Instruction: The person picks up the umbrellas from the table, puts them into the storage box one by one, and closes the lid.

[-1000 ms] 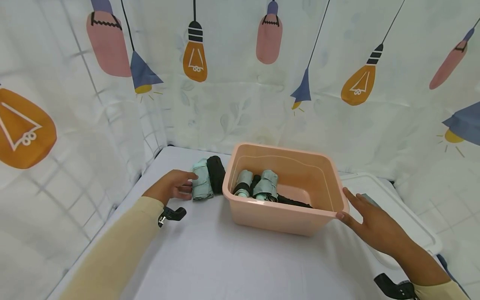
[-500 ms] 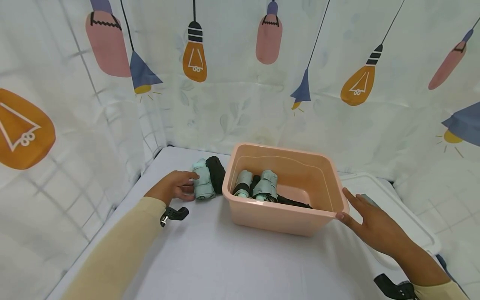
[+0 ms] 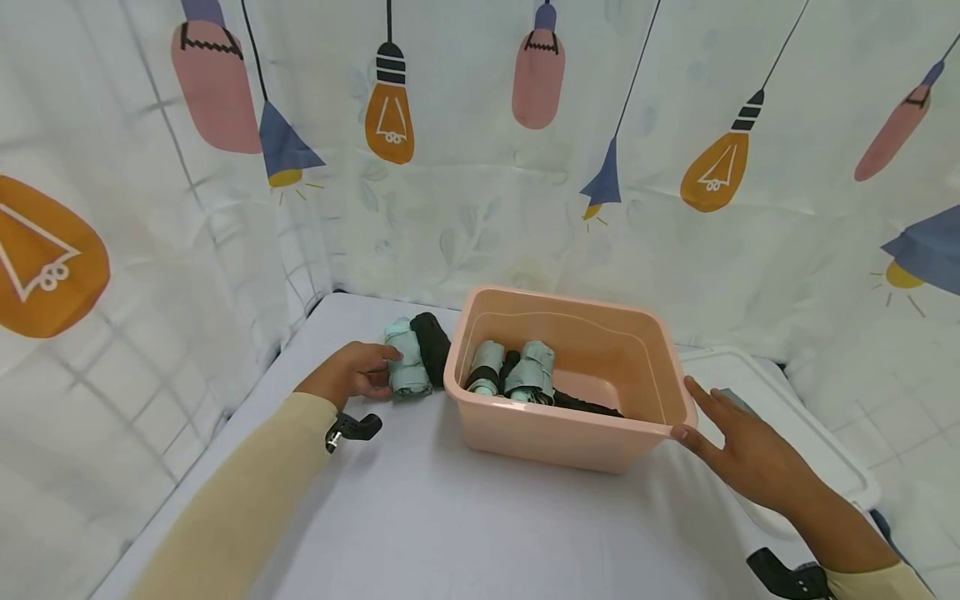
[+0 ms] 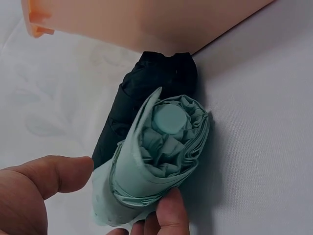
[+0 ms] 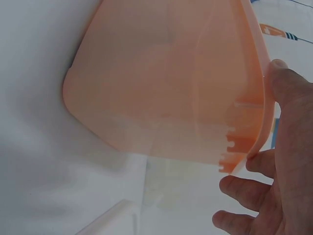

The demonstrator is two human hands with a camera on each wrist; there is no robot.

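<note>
My left hand (image 3: 356,372) is at a rolled light green folding umbrella (image 3: 408,358) on the table, left of the peach tub. In the left wrist view, the thumb lies along one side of this umbrella (image 4: 151,166) and curled fingertips touch the other side; its round end cap faces the camera. A black folded umbrella (image 3: 432,348) lies right beside it, against the tub. My right hand (image 3: 750,446) touches the right rim of the peach tub (image 3: 570,442) with fingers spread. Inside the tub are light green rolled umbrellas (image 3: 534,367) and dark ones, partly hidden by the front wall.
A white lid (image 3: 832,442) lies on the table behind my right hand, with a small grey-green piece (image 3: 738,400) partly hidden by it. The white-covered table (image 3: 450,525) extends in front of the tub. A printed curtain (image 3: 465,200) hangs close behind and at the sides.
My left hand has shifted slightly to the right and closed in on the light green umbrella, which has tilted a little. The right hand and tub have stayed put.
</note>
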